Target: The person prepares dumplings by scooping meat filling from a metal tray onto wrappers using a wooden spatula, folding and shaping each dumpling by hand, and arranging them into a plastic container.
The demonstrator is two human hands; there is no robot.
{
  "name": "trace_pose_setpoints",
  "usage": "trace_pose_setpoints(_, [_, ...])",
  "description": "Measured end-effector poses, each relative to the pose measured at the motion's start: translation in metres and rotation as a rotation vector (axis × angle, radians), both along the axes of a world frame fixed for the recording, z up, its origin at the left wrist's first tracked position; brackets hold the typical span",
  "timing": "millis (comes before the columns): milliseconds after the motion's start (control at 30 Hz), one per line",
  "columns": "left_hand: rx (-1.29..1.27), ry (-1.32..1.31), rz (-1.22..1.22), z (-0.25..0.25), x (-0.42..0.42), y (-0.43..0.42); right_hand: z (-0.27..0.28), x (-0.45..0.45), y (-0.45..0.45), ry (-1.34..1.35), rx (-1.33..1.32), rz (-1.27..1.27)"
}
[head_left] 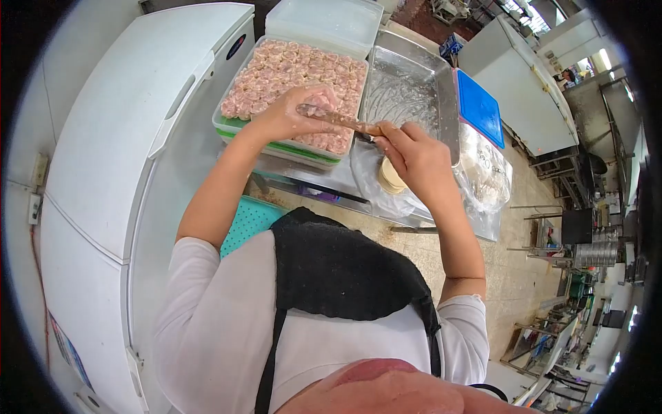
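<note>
My left hand [289,116] is curled around a lump of pink filling [320,98], above a plastic container [283,153] full of rows of small pink meat pieces [293,69]. My right hand [414,155] grips the handle of a flat spatula [341,121]. The spatula's blade lies against the filling at my left palm. Below my right hand, a stack of round pale wrappers [392,176] rests on a clear plastic bag [365,165].
A metal tray [407,90] with residue stands right of the container. Beyond it are a blue lid [480,105] and a bagged white bundle [486,169]. A white refrigerator [103,152] borders the left. A turquoise perforated basket [248,222] sits below the table.
</note>
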State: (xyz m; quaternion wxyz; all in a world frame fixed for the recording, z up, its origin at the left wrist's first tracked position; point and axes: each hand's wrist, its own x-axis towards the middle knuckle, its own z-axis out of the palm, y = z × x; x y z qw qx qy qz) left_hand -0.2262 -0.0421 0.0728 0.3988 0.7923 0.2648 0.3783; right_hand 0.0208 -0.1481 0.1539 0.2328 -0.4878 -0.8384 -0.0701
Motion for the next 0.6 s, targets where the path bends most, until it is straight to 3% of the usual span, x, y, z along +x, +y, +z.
trace_pose_setpoints(100, [0.009, 0.074, 0.087, 0.01, -0.007, -0.011, 0.01, -0.001, 0.002, -0.006, -0.045, -0.029])
trace_pose_setpoints(200, [-0.078, 0.056, 0.179, 0.017, -0.016, -0.02, 0.028, 0.003, 0.003, 0.248, -0.337, 0.018])
trace_pose_setpoints(300, [-0.017, -0.009, 0.15, 0.015, -0.022, -0.019, 0.014, -0.009, 0.007, 0.171, -0.298, 0.118])
trace_pose_setpoints(367, [0.2, 0.081, 0.13, 0.006, -0.031, -0.01, 0.002, -0.015, 0.012, 0.186, -0.286, 0.143])
trace_pose_setpoints(400, [0.198, 0.085, 0.131, 0.009, -0.036, -0.012, -0.002, -0.018, 0.014, 0.201, -0.272, 0.171])
trace_pose_setpoints(467, [-0.038, 0.091, 0.2, 0.016, -0.045, -0.019, 0.001, -0.016, 0.016, 0.238, -0.306, 0.138])
trace_pose_setpoints(600, [0.061, 0.11, 0.124, 0.005, -0.085, -0.002, -0.013, 0.007, 0.014, 0.363, -0.353, 0.066])
